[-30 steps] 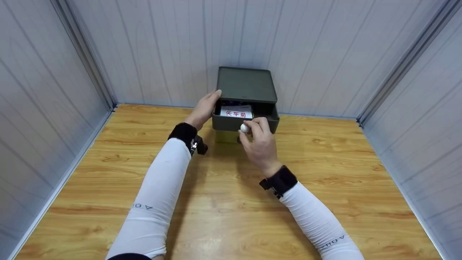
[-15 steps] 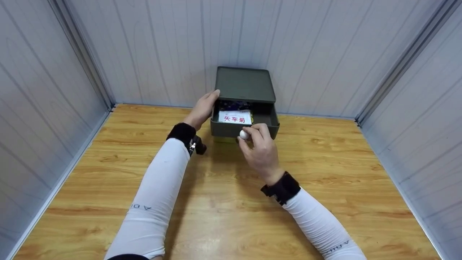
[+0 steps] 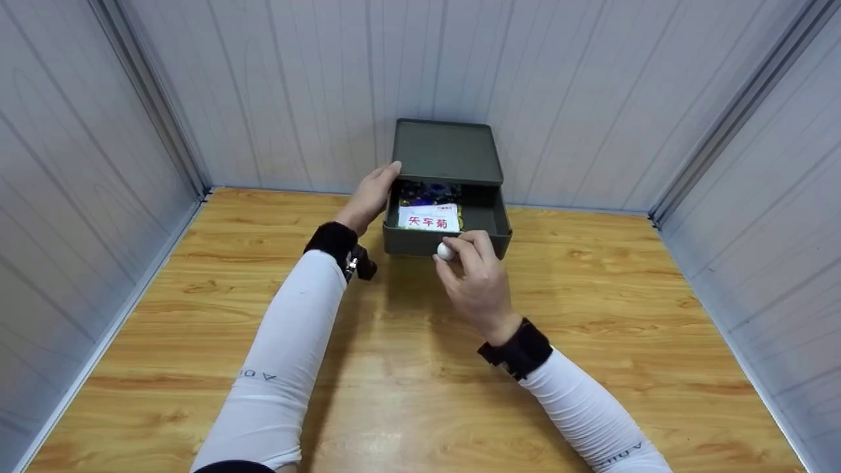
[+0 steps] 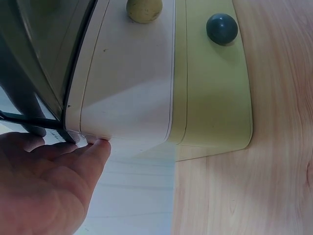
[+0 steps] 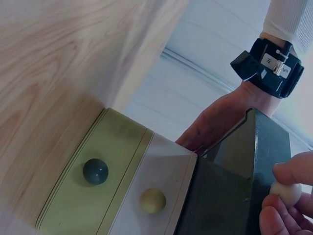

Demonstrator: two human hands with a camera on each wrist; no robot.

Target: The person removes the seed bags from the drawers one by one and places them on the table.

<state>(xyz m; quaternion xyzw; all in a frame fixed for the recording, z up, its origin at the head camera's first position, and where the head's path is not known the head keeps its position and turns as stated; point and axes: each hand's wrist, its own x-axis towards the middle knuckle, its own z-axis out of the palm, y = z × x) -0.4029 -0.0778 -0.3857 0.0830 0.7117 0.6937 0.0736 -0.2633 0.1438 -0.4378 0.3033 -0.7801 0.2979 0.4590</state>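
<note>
A small cabinet with three stacked drawers and a dark green top (image 3: 447, 152) stands against the back wall. Its dark green top drawer (image 3: 410, 244) is pulled well out. My right hand (image 3: 478, 282) pinches that drawer's round white knob (image 3: 445, 251) between thumb and fingers. My left hand (image 3: 372, 197) rests on the cabinet's left side, thumb at the top edge; in the left wrist view its fingers (image 4: 95, 156) lie straight along the side. Inside the drawer, on the left, lie a white packet with red characters (image 3: 427, 220) and a dark blue floral packet (image 3: 430, 192).
Below, the white middle drawer (image 4: 129, 83) with a yellowish knob (image 4: 144, 10) and the yellow-green bottom drawer (image 4: 215, 98) with a dark knob (image 4: 222, 29) are closed. The wood-patterned table (image 3: 394, 394) has pale panel walls (image 3: 295, 85) on three sides.
My right hand has moved toward me with the knob, and the top drawer has slid further out, showing more of the packets inside. The left hand stays at the cabinet's side.
</note>
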